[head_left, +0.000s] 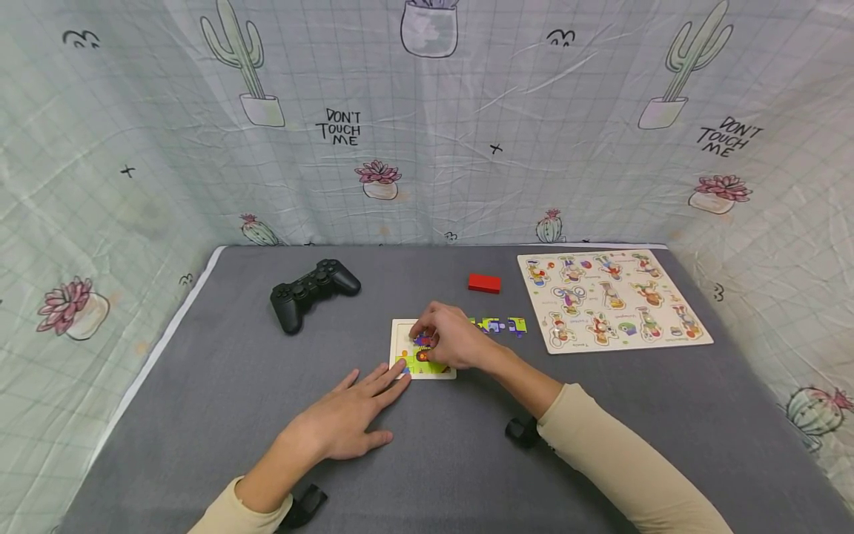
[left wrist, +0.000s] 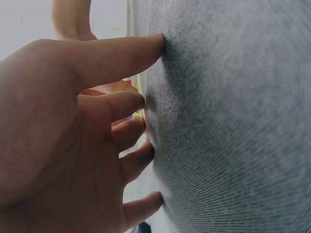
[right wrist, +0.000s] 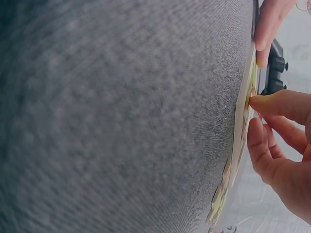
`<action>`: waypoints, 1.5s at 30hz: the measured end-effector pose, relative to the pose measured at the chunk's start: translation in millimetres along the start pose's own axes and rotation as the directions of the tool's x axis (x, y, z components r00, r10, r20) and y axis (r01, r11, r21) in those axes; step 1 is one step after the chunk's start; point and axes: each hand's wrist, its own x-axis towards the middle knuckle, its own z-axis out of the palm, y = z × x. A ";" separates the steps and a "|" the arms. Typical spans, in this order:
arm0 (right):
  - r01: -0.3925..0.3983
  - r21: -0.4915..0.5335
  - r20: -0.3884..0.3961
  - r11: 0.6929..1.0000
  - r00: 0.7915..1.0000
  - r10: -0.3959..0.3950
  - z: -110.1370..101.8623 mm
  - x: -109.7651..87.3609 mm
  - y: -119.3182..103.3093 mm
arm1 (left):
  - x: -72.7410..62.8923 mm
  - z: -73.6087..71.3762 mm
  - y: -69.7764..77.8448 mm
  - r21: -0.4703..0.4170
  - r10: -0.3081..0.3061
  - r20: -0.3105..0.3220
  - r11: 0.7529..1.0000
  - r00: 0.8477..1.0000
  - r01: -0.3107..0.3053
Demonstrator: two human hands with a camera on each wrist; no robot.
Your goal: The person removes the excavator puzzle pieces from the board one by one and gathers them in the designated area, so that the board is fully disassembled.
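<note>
A small square jigsaw board (head_left: 401, 327) with a cream frame lies on the grey table, bright green and yellow pieces along its lower part. My right hand (head_left: 459, 338) reaches over it from the right, thumb and fingers bent around a purple and red puzzle piece (head_left: 422, 341) at the board's surface; the hand covers part of the board. My left hand (head_left: 343, 419) lies with spread, fairly straight fingers, and its fingertips rest on the board's lower left corner. From the right wrist view, the thumb (right wrist: 272, 104) presses down at the board, with the other fingers close by.
Loose jigsaw pieces (head_left: 517, 325) lie just right of the board, partly behind my right hand. Behind them is a red block (head_left: 484, 283). A black game controller (head_left: 313, 291) sits at the back left, and a large picture board (head_left: 543, 300) with cartoon figures at the right.
</note>
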 end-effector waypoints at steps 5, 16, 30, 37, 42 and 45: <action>-0.018 0.022 -0.003 1.000 1.000 0.018 0.6 -0.3 0.7 | 1.5 0.4 0.0 0.003 -0.005 0.008 1.000 1.000 0.005; -0.028 0.065 -0.018 0.997 0.999 0.029 -1.9 -3.2 1.9 | -0.8 -2.8 1.6 -0.009 0.000 0.008 1.000 1.000 0.000; -0.055 0.113 -0.012 0.992 0.998 0.056 -8.7 -13.1 12.1 | -0.8 -2.8 1.0 -0.016 -0.003 0.011 1.000 1.000 0.003; -0.059 0.165 -0.039 0.984 0.997 0.066 -18.9 -22.5 20.4 | -0.5 -3.3 1.9 -0.009 -0.010 0.017 1.000 1.000 0.010; -0.056 0.165 -0.052 0.985 0.996 0.066 -25.4 -29.3 25.5 | -0.5 -2.6 1.7 -0.003 -0.012 0.015 1.000 1.000 0.012; -0.059 0.166 -0.052 0.984 0.996 0.068 -28.6 -33.2 28.4 | -0.6 -2.2 1.6 -0.005 -0.011 0.015 1.000 1.000 0.011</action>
